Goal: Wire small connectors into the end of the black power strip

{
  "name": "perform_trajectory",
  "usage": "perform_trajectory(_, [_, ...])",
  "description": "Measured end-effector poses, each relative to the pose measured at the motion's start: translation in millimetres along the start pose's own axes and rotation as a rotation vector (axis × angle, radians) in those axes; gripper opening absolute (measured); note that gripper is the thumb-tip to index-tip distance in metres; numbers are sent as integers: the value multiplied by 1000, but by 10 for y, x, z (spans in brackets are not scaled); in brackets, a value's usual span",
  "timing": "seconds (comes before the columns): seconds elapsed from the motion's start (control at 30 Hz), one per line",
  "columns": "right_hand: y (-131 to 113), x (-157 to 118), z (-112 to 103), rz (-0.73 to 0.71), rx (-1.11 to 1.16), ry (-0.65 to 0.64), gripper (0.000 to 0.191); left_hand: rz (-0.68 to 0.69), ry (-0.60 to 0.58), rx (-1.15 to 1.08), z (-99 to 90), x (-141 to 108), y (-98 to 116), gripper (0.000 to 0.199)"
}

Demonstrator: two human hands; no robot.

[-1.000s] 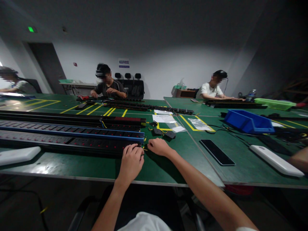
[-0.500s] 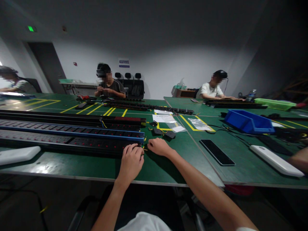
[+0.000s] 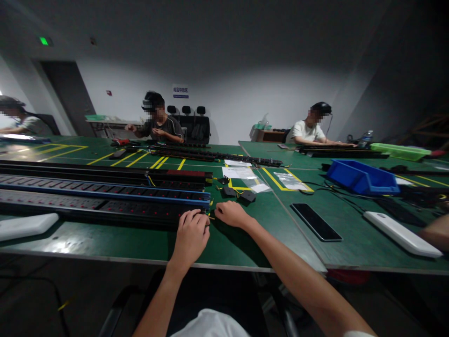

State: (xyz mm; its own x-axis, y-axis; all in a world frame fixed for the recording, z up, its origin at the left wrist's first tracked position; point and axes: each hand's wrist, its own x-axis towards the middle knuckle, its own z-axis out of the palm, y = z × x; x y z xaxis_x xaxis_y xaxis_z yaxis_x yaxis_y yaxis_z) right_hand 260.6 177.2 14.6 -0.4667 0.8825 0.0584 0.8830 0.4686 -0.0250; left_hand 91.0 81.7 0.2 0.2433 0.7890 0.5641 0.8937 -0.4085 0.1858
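A long black power strip [image 3: 140,210] with red dots along its top lies along the near side of the table. My left hand [image 3: 192,234] is closed over its right end, fingers curled on top. Just past that end is my right hand [image 3: 231,214], its fingers bent together; whatever they pinch is hidden. A thin yellowish piece [image 3: 211,217] shows between the two hands, too small to name. Behind the strip lies a blue-edged strip [image 3: 168,200] of similar make. Small black boxes with yellow wires [image 3: 248,196] sit beyond my right hand.
To the right are a phone [image 3: 315,222], a white slab-like device [image 3: 401,234] and a blue bin [image 3: 363,178] with black cables near it. Another white device [image 3: 28,226] lies at left. Plastic bags [image 3: 290,181] and papers lie farther back. Several people sit around the green table [image 3: 238,252].
My two hands keep nearly the same place and grip. Across the table, a co-worker's hands have moved apart, one going out to the left.
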Motion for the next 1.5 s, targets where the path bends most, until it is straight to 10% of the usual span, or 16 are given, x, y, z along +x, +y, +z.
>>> perform_trajectory(1.5, [-4,-15,-27,-6,11,1,33,8,17,-18,-14,0,17,12])
